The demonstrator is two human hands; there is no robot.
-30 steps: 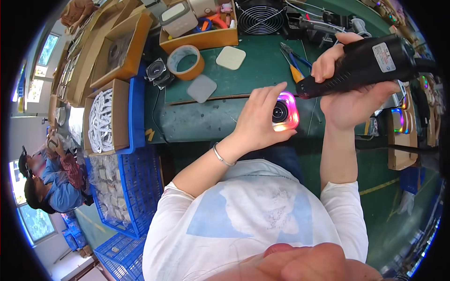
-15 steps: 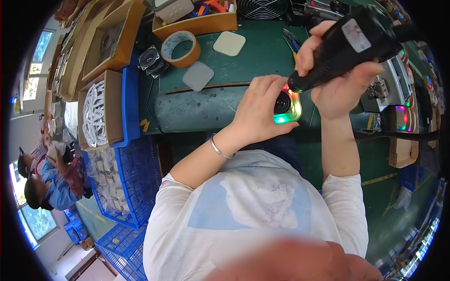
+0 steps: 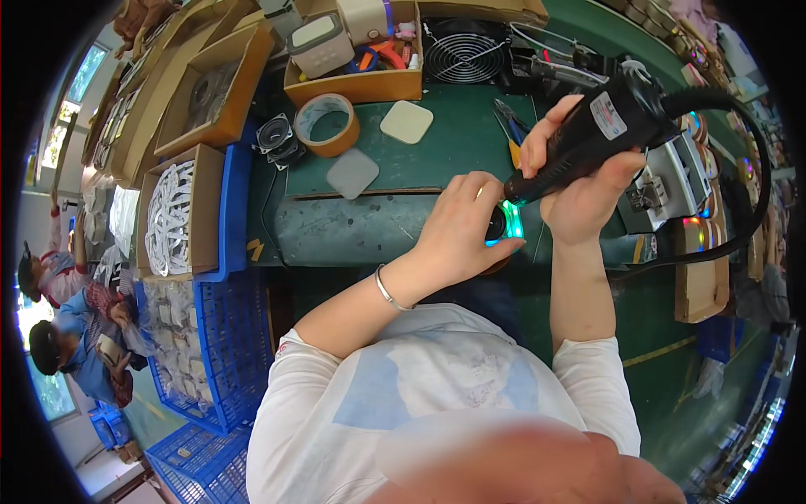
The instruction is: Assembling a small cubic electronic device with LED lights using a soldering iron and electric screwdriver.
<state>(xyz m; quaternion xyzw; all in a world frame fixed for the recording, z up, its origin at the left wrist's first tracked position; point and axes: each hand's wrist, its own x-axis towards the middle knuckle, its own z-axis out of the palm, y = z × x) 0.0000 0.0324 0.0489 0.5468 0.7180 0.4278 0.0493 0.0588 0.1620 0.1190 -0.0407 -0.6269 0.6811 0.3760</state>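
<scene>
My left hand (image 3: 460,225) is closed round a small speaker (image 3: 515,227) with a dark round cone and a rim lit green-blue, held over the near edge of the bench. My fingers cover its left side. My right hand (image 3: 592,197) grips a black electric screwdriver (image 3: 575,147), tilted with its tip down at the speaker's far right corner. Whether the bit sits on a screw cannot be made out. Beyond my hands lie pliers (image 3: 510,122), a cream square cover (image 3: 407,123) and a grey square cover (image 3: 353,174).
A tape roll (image 3: 348,126) and loose speaker drivers (image 3: 275,134) lie at the left of the bench. A box of white strips (image 3: 206,210) stands beside a blue crate (image 3: 239,336). The screwdriver's thick cable (image 3: 766,181) loops round a metal fixture (image 3: 663,197). Two people sit far left.
The speaker's rim lights have turned from red, yellow and green to green-blue. My view has shifted, so the bench appears lower. Both hands keep their holds, the screwdriver tip still at the speaker's corner.
</scene>
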